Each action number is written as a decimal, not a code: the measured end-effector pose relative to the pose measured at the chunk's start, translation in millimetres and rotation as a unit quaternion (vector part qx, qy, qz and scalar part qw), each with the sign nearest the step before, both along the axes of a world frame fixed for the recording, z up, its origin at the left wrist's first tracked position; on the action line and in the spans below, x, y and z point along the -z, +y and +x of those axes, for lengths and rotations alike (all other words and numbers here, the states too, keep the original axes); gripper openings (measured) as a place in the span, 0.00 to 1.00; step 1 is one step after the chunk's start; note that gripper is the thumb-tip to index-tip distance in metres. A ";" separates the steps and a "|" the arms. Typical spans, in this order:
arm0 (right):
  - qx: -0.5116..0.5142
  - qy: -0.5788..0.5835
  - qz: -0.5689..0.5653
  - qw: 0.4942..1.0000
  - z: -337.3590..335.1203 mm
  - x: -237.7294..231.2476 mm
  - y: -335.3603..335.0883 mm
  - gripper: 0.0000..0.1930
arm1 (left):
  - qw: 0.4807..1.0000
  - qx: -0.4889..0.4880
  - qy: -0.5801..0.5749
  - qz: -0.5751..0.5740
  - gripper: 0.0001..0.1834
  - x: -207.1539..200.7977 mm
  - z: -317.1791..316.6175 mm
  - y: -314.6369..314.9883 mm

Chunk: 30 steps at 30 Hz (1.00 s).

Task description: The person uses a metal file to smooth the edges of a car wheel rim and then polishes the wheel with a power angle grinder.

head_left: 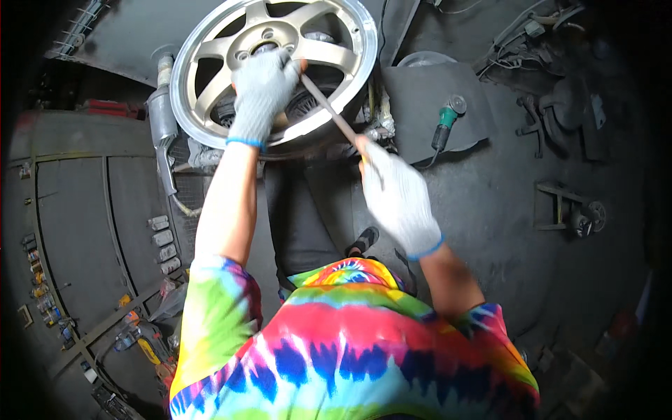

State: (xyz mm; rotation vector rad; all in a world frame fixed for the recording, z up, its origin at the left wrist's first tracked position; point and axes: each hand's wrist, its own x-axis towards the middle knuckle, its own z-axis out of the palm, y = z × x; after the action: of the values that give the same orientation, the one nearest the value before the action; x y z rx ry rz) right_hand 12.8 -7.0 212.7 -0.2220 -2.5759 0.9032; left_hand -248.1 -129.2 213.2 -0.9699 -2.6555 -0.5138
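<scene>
A car wheel rim (323, 52) with pale gold spokes and a bright silver lip is in front of me at the top of the head view. My left hand (264, 91), in a grey-white knit glove with a blue cuff, is over the hub with its fingers curled. The far end of a long slim bar (325, 105), perhaps a file, meets its bare fingertips. The bar slants across the rim's lip toward me. My right hand (402, 199), gloved alike, is closed round the bar's near end, right of the rim. Whatever lies under my left palm is hidden.
Right of the rim, a green angle grinder (448, 120) lies on a dark sheet (413, 91). A silver muffler (162, 119) stands left of it. Several cans (163, 241) and scattered tools (147, 343) are at the left. A small metal frame (554, 206) sits on the right floor.
</scene>
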 end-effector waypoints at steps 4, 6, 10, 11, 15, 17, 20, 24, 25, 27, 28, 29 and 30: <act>0.024 -0.111 -0.149 0.982 79.8 -6.9 -12.3 0.23 | 0.996 0.024 -0.025 -0.079 0.22 -8.7 72.5 1.5; 0.021 -0.068 -0.025 0.997 57.9 -1.8 -7.4 0.22 | 0.998 0.011 -0.002 -0.057 0.23 -3.0 48.2 1.0; -0.001 -0.021 0.000 1.000 -2.3 3.2 -4.3 0.21 | 0.998 -0.033 0.053 -0.013 0.20 10.7 -6.3 -8.8; 0.003 -0.027 -0.006 1.000 8.3 3.1 -6.5 0.22 | 0.999 -0.041 -0.009 -0.031 0.20 3.4 6.4 -5.3; 0.008 -0.114 -0.061 0.991 63.2 -6.1 -11.6 0.23 | 0.995 -0.040 -0.049 -0.080 0.21 -5.6 64.1 -6.3; 0.010 -0.049 -0.056 0.997 49.2 -0.6 -15.4 0.22 | 0.996 -0.047 -0.061 -0.051 0.21 -4.0 49.5 -10.2; -0.002 -0.014 -0.019 1.000 6.4 4.2 -6.9 0.20 | 0.995 -0.070 -0.042 -0.060 0.22 -5.4 7.8 -4.1; -0.002 -0.065 -0.031 0.997 58.2 -8.4 -11.2 0.23 | 0.994 -0.048 -0.057 -0.077 0.20 -6.2 59.1 -11.4; -0.006 -0.085 -0.034 0.996 69.7 -11.6 -12.3 0.23 | 0.993 -0.045 -0.062 -0.092 0.20 -11.7 73.0 -9.5; 0.001 -0.067 -0.043 0.997 62.9 -5.8 -11.0 0.23 | 0.993 -0.041 -0.069 -0.089 0.21 -10.9 61.7 -5.7; 0.011 -0.033 -0.050 0.998 43.0 0.4 -11.4 0.23 | 0.998 -0.019 -0.066 -0.015 0.22 -0.7 40.2 -11.8; 0.004 -0.012 -0.016 1.000 22.2 -2.0 -8.8 0.22 | 0.997 -0.034 -0.066 -0.035 0.22 -1.4 21.7 -10.4; 0.000 -0.030 -0.016 0.999 7.2 -2.8 -7.0 0.20 | 0.995 -0.052 -0.060 -0.061 0.22 -2.8 8.9 -8.8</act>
State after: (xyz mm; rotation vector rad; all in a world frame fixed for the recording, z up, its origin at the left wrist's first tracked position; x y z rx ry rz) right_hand 20.0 -14.0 215.5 -0.2613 -2.6180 0.9523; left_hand -239.2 -138.0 216.0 -0.8523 -2.8559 -0.4032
